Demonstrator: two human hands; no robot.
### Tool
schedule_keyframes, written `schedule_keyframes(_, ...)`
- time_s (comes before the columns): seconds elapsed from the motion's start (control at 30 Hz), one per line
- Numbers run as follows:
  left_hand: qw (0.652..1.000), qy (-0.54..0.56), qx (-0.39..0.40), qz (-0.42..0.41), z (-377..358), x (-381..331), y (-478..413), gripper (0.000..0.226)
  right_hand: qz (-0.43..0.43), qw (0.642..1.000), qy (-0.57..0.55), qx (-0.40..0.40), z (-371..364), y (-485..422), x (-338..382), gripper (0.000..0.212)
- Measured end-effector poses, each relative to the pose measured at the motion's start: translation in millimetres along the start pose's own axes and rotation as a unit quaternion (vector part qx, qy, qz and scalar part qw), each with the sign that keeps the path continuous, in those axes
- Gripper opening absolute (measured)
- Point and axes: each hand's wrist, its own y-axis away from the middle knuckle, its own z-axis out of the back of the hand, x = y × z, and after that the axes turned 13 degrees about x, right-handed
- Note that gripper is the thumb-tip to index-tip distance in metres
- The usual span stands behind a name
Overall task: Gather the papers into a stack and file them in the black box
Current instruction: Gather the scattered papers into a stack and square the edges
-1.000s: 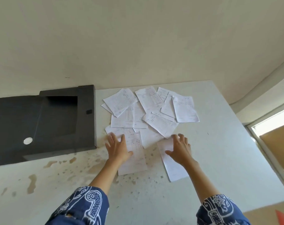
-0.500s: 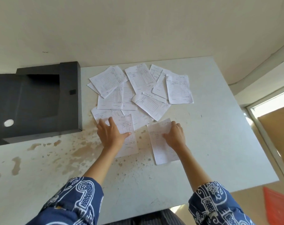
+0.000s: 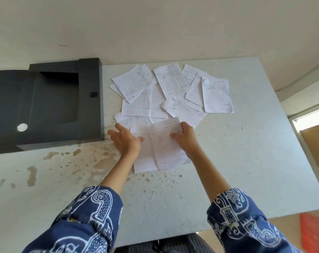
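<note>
Several white printed papers [image 3: 171, 92] lie scattered and overlapping on the white table [image 3: 246, 152]. My right hand [image 3: 185, 138] is shut on one sheet [image 3: 166, 147], lifted and laid partly over a second sheet [image 3: 145, 159] nearer me. My left hand [image 3: 124, 141] rests flat with fingers apart on that second sheet's left side. The black box [image 3: 45, 106] lies open at the table's left, its inside bare.
Brownish stains [image 3: 100, 159] mark the tabletop below the box and left of my arms. The wall runs just behind the table. At the right are the table's edge, a doorway and an orange object [image 3: 313, 232] on the floor.
My right hand has taken hold of the nearest right sheet and brought it leftward over the sheet under my left hand. The view has shifted a little.
</note>
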Motion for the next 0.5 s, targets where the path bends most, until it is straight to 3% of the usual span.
schedule_keyframes(0.13,0.998,0.053,0.006,0.044,4,-2,-8,0.074,0.007,0.991,0.12,-0.057,-35,-12,3,0.035)
schedule_keyframes(0.27,0.993,0.108,-0.009,0.05,5,-2,-16,0.049,0.006,0.946,0.296,-0.132,-51,-12,2,0.047)
schedule_keyframes(0.5,0.998,0.061,0.033,0.015,6,-7,-9,0.035,-0.007,0.94,0.308,-0.146,-50,-15,6,0.058)
